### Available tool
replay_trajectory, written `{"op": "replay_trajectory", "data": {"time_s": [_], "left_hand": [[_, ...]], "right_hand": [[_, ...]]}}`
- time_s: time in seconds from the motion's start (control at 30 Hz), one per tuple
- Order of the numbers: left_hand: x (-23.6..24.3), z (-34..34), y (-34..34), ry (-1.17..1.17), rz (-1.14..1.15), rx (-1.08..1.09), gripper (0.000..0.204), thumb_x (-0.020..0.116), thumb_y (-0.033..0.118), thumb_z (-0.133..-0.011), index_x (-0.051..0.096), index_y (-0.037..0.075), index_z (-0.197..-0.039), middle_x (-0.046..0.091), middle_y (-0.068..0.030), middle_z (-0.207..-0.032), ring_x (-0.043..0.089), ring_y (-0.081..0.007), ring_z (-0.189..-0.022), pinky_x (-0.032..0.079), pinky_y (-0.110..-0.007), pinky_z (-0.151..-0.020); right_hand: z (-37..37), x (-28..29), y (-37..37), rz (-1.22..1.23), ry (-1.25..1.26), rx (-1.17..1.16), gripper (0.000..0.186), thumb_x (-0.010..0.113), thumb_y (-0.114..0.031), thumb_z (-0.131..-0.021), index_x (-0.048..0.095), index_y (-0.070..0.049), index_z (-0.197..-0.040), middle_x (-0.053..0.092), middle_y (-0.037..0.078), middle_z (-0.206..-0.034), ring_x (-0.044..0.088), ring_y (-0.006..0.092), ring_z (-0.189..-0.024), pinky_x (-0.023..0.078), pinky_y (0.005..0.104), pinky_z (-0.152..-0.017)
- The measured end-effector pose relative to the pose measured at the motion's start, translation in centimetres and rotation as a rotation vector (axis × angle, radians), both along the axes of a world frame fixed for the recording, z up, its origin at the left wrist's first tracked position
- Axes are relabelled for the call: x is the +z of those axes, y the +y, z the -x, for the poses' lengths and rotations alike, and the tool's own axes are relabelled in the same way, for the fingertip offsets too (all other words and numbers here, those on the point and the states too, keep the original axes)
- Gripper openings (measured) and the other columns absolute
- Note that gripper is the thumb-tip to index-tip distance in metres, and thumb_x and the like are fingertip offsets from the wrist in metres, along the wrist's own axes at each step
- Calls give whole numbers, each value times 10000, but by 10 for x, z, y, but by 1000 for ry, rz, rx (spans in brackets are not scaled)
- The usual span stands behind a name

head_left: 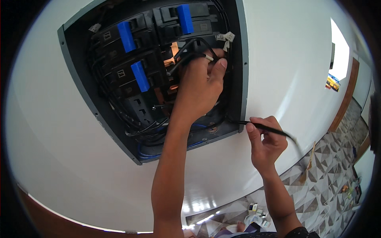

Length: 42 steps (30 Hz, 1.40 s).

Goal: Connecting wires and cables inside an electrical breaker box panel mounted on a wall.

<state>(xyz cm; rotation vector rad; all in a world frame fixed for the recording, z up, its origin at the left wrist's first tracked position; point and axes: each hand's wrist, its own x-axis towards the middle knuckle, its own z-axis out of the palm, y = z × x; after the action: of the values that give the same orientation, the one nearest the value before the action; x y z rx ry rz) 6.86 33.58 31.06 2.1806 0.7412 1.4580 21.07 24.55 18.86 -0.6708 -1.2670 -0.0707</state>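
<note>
A grey-framed electrical panel box is set in the white wall in front of me. My left hand reaches into its right side. Its thumb and index finger close on a black wire there, and the other fingers are partly hidden. Close to those fingers is a short pale sleeve on a wire. Outside the lower right corner, my right hand pinches a black cable that comes out of the box. The cable's free end curves down to the right, slightly blurred.
Black circuit breakers with blue levers fill the upper and left parts of the box. Copper bars show between them. Black and blue wires run along the bottom. White tags hang at upper right. Small boxes lie on the patterned floor.
</note>
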Motion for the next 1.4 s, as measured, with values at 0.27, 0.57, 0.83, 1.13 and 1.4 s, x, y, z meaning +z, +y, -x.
{"op": "replay_trajectory", "data": {"time_s": [0.27,0.57,0.83,1.13,1.4], "left_hand": [[-3,-4,0,-62,-21,2,344,575,223,-1027,619,-32,-1253,700,-161,-949,699,-222,-868,577,-361,-806],[-1,-4,-3,-52,0,29,328,573,218,-1025,620,-19,-1248,711,-177,-986,712,-257,-908,571,-366,-833],[1,-1,-5,9,11,13,374,560,232,-1048,582,-33,-1311,706,-165,-1034,709,-202,-927,603,-345,-836],[-5,-8,-4,-131,72,-19,286,592,197,-1016,629,-20,-1200,730,-189,-1037,724,-268,-950,539,-364,-868],[-8,-5,2,-99,18,-12,341,597,243,-1029,607,-16,-1251,715,-162,-1051,706,-224,-964,578,-362,-856]], "right_hand": [[-6,6,1,182,153,221,108,767,-52,-903,745,-5,-998,606,-4,-856,538,46,-685,407,201,-611],[-10,12,0,274,214,326,105,770,-76,-909,746,4,-972,570,-32,-761,469,39,-602,336,214,-506],[-14,8,-9,366,98,280,135,802,-57,-870,738,19,-962,601,-6,-736,538,58,-663,417,211,-592],[-29,0,-9,310,-145,236,144,806,13,-825,756,-19,-956,606,-1,-710,523,64,-610,402,227,-568],[-28,4,-11,251,-283,200,221,833,14,-775,774,-49,-978,550,0,-638,465,58,-533,374,230,-519]]}}
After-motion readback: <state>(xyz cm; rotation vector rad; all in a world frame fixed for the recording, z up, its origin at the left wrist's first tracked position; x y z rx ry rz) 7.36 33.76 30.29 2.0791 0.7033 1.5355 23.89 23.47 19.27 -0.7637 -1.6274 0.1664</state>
